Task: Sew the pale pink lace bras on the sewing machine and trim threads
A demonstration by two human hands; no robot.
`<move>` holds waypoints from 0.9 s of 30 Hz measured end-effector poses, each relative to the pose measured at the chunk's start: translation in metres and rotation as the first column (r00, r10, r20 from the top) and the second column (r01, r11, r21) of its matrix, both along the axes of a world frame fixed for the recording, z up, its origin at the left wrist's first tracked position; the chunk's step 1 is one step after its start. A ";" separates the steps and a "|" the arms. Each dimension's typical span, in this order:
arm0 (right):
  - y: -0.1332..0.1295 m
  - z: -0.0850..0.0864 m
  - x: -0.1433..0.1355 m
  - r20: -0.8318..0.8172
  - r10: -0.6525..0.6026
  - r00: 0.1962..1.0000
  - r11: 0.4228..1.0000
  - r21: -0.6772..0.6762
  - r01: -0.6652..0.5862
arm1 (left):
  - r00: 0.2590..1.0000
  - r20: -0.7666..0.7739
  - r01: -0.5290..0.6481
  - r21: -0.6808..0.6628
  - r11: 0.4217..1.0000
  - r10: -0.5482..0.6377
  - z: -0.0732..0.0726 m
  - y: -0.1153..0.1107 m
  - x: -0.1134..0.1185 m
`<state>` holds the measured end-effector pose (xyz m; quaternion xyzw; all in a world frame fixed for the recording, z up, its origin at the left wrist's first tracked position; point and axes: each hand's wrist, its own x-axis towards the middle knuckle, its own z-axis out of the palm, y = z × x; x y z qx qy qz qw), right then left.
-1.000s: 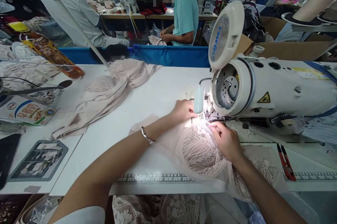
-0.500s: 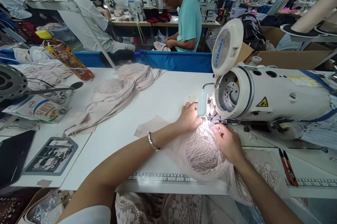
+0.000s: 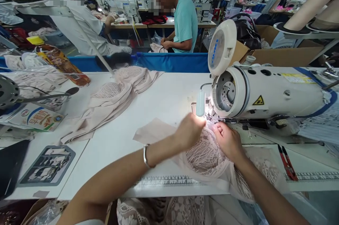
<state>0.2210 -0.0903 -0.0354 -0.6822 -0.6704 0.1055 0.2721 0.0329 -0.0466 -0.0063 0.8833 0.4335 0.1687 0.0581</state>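
Note:
A pale pink lace bra (image 3: 203,154) lies on the sewing machine's bed, its cup edge close under the needle area. My right hand (image 3: 228,141) pinches that edge between thumb and curled fingers. My left hand (image 3: 191,130), slightly blurred, is closed beside the lit needle area, left of the cup's top. What its fingertips hold is hidden. The white sewing machine (image 3: 270,92) has its round end cover (image 3: 221,47) swung up, and a small lamp (image 3: 200,103) hangs beside the needle. A sheer fabric part (image 3: 153,130) spreads left beneath my left forearm.
More lace bra pieces (image 3: 116,94) lie across the table's left. Beyond them are a tilted drink bottle (image 3: 62,64) and a printed carton (image 3: 39,116). Red-handled snips (image 3: 287,163) rest at right by the ruler tape (image 3: 172,181). A co-worker in a teal shirt (image 3: 185,20) sits opposite.
My left hand has lifted and curled closed beside the needle, where its fingers lay flatter on the fabric before. My right hand keeps its pinch. The whole view has shifted slightly.

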 end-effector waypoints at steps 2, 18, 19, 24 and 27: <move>0.000 -0.001 0.000 0.018 -0.013 1.000 1.000 0.003 0.013 | 0.969 -0.109 0.232 0.068 0.970 -0.224 -0.013 -0.031 0.018; -0.011 0.001 -0.001 -0.032 -0.023 0.999 0.998 0.053 0.025 | 0.939 -0.278 0.273 0.244 0.930 -0.203 -0.032 -0.050 0.022; -0.012 0.001 -0.001 -0.015 -0.025 1.000 0.999 0.047 0.026 | 0.937 -0.282 0.279 0.254 0.926 -0.205 -0.033 -0.050 0.023; -0.011 -0.005 -0.003 0.202 -0.012 0.979 0.988 0.151 -0.019 | 0.924 -0.302 0.314 0.253 0.915 -0.234 -0.036 -0.048 0.022; -0.010 -0.008 -0.002 0.345 0.024 0.938 0.968 0.227 -0.108 | 0.936 -0.252 0.305 0.231 0.924 -0.246 -0.034 -0.045 0.020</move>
